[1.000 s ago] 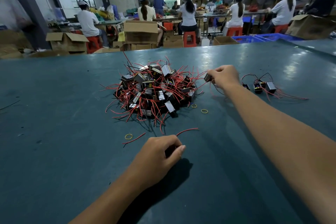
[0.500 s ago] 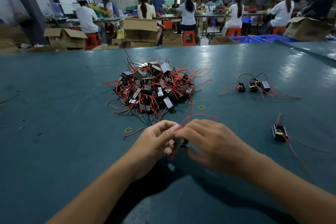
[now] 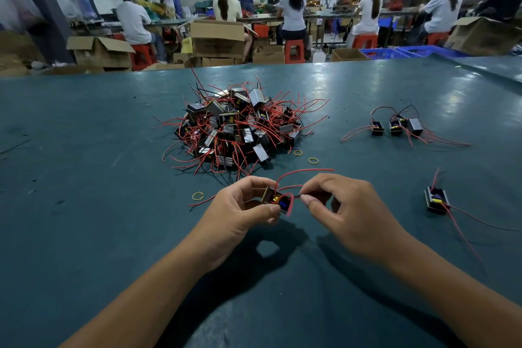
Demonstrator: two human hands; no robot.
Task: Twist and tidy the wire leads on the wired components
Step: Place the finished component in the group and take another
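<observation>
The left hand holds a small black part up off the green table. Its thumb and fingers are curled round the part and pinch it from both sides. You can see yellow and blue bits inside the part. Red wires come out of it. One makes a little loop at the front, and a longer one bends up and goes off to the right. The right hand is just beside the part. Its thumb and first finger are pressed together on a thin wire end close to the part, and its other fingers are curled in. Both hands are in front of a big pile of the same black parts, all mixed up with red wires sticking out every way. Three yellow rubber bands lie near the pile: one band is by the left hand, and two bands are at the pile's near right edge. Far to the right, three parts sit in a row with their wires spread out. Nearer, on the right, one more part sits alone with long red wires trailing toward the table's near side. Behind the table, people in white caps sit on red stools among brown boxes.
</observation>
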